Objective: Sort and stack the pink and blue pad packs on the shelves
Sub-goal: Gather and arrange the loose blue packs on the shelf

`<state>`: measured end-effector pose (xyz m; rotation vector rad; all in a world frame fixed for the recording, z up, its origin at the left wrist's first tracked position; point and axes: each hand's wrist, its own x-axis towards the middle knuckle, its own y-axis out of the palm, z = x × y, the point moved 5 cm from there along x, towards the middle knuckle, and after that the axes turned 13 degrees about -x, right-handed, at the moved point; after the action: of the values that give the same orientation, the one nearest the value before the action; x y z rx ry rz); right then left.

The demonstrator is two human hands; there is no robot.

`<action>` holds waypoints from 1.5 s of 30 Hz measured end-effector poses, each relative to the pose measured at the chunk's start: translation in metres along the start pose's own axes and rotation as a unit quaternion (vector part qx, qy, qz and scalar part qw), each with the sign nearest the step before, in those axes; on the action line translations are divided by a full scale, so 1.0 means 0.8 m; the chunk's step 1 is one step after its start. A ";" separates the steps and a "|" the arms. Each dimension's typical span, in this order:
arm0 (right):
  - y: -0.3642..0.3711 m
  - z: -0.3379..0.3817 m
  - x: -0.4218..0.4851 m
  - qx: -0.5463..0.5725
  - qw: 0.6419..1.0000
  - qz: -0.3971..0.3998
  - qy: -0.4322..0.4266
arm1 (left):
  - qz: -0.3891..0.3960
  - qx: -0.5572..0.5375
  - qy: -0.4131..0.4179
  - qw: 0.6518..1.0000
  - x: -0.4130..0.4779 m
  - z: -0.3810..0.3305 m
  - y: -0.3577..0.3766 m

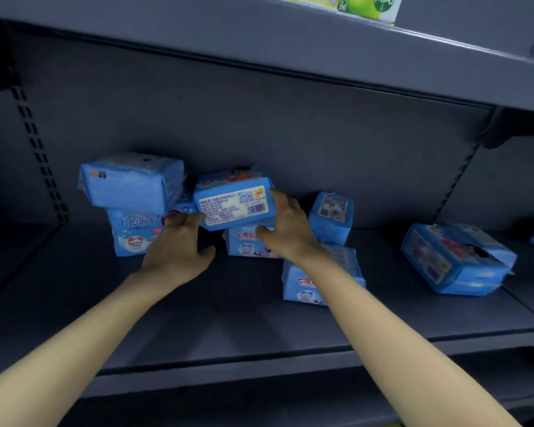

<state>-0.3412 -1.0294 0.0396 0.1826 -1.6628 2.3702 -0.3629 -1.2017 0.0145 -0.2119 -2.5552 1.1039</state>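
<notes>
Far back on the grey shelf (pixel 259 318), the barcode-labelled blue pad pack (pixel 233 204) rests on a lower blue pack (pixel 247 241) — left hand (pixel 179 245) pressing straight fingers to its left end, right hand (pixel 285 224) curled round its right — best squared flush before letting go.

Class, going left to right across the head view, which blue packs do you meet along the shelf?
Tilted top pack → barcode pack → upright pack → far-right pack.
</notes>
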 end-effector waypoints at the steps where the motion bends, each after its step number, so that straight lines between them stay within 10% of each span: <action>1: 0.002 -0.002 0.006 0.011 1.000 0.000 0.006 | -0.014 -0.011 -0.010 1.000 0.003 0.003 -0.002; 15: 0.029 -0.015 0.053 0.257 0.959 0.044 0.110 | -0.063 -0.188 -0.023 0.980 0.055 0.022 0.010; 45: 0.013 -0.001 -0.008 0.388 0.913 -0.035 0.124 | -0.047 -0.475 -0.050 0.878 0.039 -0.012 0.014</action>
<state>-0.3381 -1.0332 0.0282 0.0643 -0.5300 2.7192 -0.3881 -1.1796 0.0204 -0.2578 -2.9363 -0.2689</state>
